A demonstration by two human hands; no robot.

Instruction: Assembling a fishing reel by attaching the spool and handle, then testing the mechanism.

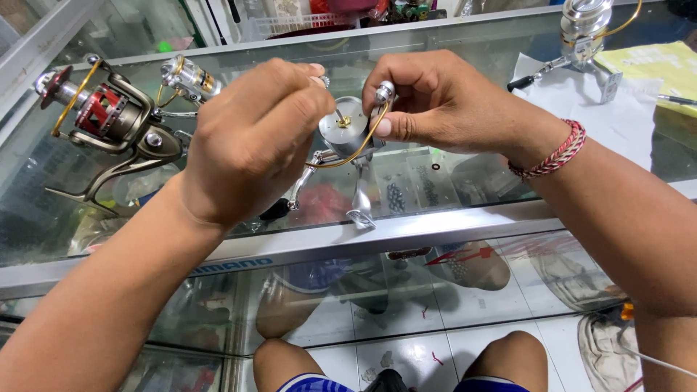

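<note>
A silver spinning fishing reel [347, 134] with a gold bail wire is held above the glass counter; its spool is off, baring a brass shaft tip. My right hand [435, 101] grips the reel's rotor and bail arm from the right. My left hand [254, 138] is closed at the reel's left side, fingertips pinching something small near the top of the rotor; what it pinches is hidden. The reel's handle and foot hang down below the hands.
A grey and red reel [109, 120] and a small silver and gold spool [190, 78] lie on the glass counter [406, 232] at left. Another silver reel [584, 33] stands at the back right on white paper beside a yellow-green pad [661, 65].
</note>
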